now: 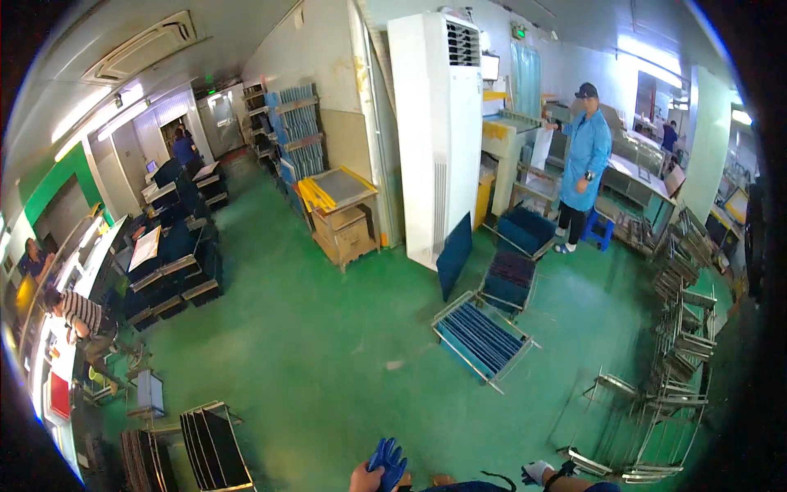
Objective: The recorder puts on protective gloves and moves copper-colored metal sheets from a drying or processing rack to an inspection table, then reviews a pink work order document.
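At the bottom edge, left of the middle, my left hand (365, 478) is bare. Its fingers are closed on a blue work glove (388, 461), whose fingers stick up and spread. My right hand (538, 472) is further right, low in the picture, in a whitish glove with dark fingertips. Its fingers look loosely apart, and I see nothing in them. A dark band circles that wrist. The metal rack frames (602, 467) on the floor are nearest to this hand, a little to its right.
Ahead stands a metal rack with dark blue panels (484, 334), with more loaded racks behind it. A tall white air conditioner (434, 139) rises beyond. A person in a blue coat (586, 156) stands at a machine. Racks of black panels (215, 449) sit lower left.
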The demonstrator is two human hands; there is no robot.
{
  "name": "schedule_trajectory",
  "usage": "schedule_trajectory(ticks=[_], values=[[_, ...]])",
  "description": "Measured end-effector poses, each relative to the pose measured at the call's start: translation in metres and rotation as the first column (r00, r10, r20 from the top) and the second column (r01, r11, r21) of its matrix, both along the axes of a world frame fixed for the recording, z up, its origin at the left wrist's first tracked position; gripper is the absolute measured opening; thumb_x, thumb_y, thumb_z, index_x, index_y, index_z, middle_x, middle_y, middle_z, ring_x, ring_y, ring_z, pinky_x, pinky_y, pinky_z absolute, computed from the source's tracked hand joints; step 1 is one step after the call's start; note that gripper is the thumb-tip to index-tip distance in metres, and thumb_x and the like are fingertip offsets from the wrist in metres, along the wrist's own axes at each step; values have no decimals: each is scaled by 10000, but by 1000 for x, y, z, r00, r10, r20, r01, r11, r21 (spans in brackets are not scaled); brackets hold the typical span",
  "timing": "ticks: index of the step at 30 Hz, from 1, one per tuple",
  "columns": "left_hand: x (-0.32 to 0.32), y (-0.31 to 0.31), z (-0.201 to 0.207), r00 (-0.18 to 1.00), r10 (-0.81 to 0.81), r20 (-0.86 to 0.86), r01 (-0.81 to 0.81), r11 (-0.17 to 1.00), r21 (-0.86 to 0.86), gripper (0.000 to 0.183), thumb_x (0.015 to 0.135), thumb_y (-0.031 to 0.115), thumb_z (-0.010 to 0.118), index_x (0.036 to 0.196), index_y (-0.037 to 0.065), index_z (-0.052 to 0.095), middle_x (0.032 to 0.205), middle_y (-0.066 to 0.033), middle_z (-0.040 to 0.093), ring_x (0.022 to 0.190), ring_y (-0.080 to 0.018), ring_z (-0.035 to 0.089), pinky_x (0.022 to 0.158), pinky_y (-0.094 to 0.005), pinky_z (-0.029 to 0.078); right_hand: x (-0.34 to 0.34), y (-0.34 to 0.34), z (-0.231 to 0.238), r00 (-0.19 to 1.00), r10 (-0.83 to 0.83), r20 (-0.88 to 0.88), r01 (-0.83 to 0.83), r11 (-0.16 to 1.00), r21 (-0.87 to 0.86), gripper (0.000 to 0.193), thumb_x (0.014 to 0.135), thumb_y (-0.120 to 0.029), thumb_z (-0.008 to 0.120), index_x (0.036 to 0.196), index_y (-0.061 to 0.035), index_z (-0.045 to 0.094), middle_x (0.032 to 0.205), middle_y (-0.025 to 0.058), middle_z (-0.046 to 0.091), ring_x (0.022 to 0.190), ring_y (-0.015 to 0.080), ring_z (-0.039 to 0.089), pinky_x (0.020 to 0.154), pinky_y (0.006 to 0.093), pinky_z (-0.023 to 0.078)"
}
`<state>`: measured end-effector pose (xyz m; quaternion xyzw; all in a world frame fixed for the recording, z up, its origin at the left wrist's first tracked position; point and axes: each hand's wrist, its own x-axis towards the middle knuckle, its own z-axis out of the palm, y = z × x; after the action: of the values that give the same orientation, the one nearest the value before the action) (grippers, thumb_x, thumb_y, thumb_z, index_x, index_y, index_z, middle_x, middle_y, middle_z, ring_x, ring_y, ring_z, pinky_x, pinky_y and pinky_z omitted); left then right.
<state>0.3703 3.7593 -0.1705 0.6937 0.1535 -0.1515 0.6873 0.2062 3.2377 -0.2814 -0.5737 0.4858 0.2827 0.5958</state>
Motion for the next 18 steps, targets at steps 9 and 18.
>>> schedule_trajectory(ticks=[9, 18], values=[[10, 77, 29, 994, -76, 83, 38, 918, 395, 414, 816, 201, 676, 1096, -93, 596, 1011, -212, 667, 914, -310, 636, 767, -421, 503, 87, 135, 123, 973, 85, 215, -74, 996, -57, 276, 968, -237, 498, 1101, -12, 588, 962, 106, 645, 799, 205, 618, 661, 356, 504], [17, 97, -4, 995, 81, 60, -88, 987, 131, 409, 822, 223, 670, 1079, -86, 591, 931, -204, 663, 857, -298, 630, 716, -437, 503, 122, 184, 147, 908, 380, 177, -343, 916, -208, 309, 956, -280, 500, 999, -12, 648, 898, 88, 674, 762, 220, 634, 678, 359, 500]])
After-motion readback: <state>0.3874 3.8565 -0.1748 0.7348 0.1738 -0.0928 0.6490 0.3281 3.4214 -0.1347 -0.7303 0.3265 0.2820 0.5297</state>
